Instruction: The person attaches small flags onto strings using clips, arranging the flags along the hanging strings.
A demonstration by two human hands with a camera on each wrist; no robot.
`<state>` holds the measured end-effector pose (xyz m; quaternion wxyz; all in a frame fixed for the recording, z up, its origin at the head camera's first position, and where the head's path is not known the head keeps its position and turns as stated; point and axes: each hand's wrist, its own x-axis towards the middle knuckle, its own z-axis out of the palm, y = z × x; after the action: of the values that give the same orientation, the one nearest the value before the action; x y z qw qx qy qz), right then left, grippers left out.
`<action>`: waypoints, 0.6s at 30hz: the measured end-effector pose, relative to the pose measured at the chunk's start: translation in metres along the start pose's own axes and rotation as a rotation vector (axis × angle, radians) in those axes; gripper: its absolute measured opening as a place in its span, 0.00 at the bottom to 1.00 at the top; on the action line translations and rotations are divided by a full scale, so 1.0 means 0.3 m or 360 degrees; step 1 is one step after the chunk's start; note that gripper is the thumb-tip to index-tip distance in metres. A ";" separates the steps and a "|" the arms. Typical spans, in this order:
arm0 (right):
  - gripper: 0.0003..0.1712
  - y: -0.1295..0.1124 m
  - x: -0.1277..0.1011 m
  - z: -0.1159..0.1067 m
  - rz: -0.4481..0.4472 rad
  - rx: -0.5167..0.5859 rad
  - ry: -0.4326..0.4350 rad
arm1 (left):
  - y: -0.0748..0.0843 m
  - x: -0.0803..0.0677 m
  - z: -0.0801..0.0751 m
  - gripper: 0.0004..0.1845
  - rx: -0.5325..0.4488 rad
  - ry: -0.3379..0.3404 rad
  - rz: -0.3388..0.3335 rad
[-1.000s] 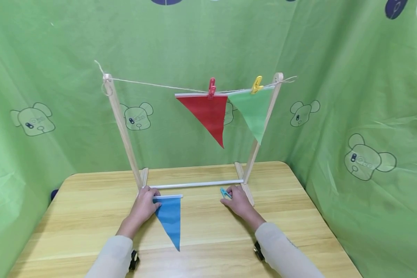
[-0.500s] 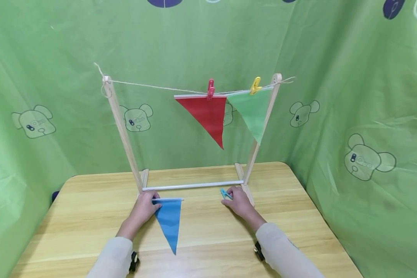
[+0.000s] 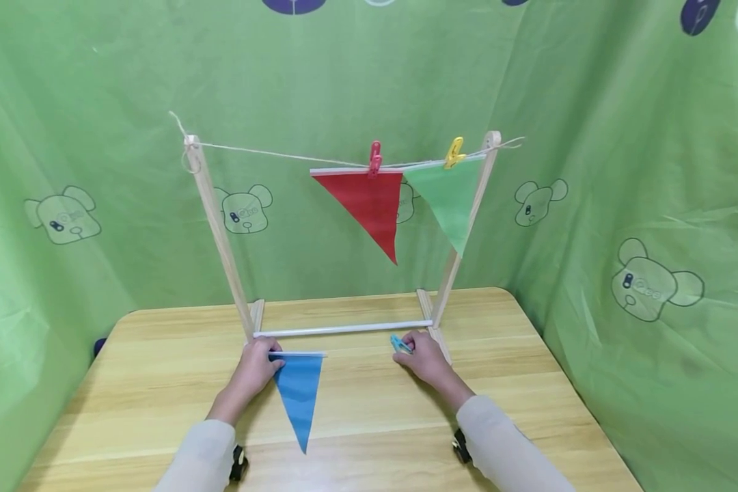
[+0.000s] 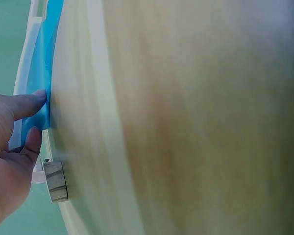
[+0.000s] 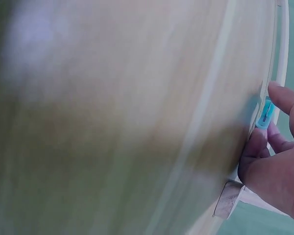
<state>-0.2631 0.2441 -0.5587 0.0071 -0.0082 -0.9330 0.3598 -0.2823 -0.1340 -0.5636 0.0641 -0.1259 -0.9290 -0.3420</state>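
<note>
Green cloth printed with bear faces is hung behind and beside a wooden table (image 3: 160,383), on which a wooden frame (image 3: 218,225) with a string (image 3: 270,154) across its top is stood. A red flag (image 3: 365,201) is held on the string by a red clip (image 3: 375,157), and a green flag (image 3: 449,198) by a yellow clip (image 3: 454,152). The blue flag (image 3: 298,393) is lifted at its upper left corner, which is pinched between thumb and fingers of the left hand (image 3: 253,369), just in front of the frame's lower bar. The blue clip (image 3: 398,343) is gripped by the curled fingers of the right hand (image 3: 427,359), near the frame's right foot.
</note>
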 end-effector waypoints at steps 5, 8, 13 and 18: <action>0.19 0.001 -0.008 -0.010 0.0008 0.0036 0.0000 | 0.002 -0.003 0.001 0.06 0.0003 0.0018 0.0034; 0.19 0.003 -0.013 -0.016 0.0010 0.0058 0.0001 | 0.003 -0.007 0.002 0.06 -0.0005 0.0038 0.0057; 0.19 0.005 -0.022 -0.025 0.0014 0.0109 -0.0014 | 0.007 -0.012 -0.002 0.07 -0.0034 0.0052 0.0087; 0.18 0.003 -0.029 -0.030 0.0013 0.0119 -0.0022 | 0.008 -0.015 -0.010 0.09 -0.0085 0.0047 0.0081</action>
<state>-0.2542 0.2507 -0.5526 -0.0004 -0.0094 -0.9188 0.3946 -0.2773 -0.1350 -0.5609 0.0832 -0.1462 -0.9149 -0.3669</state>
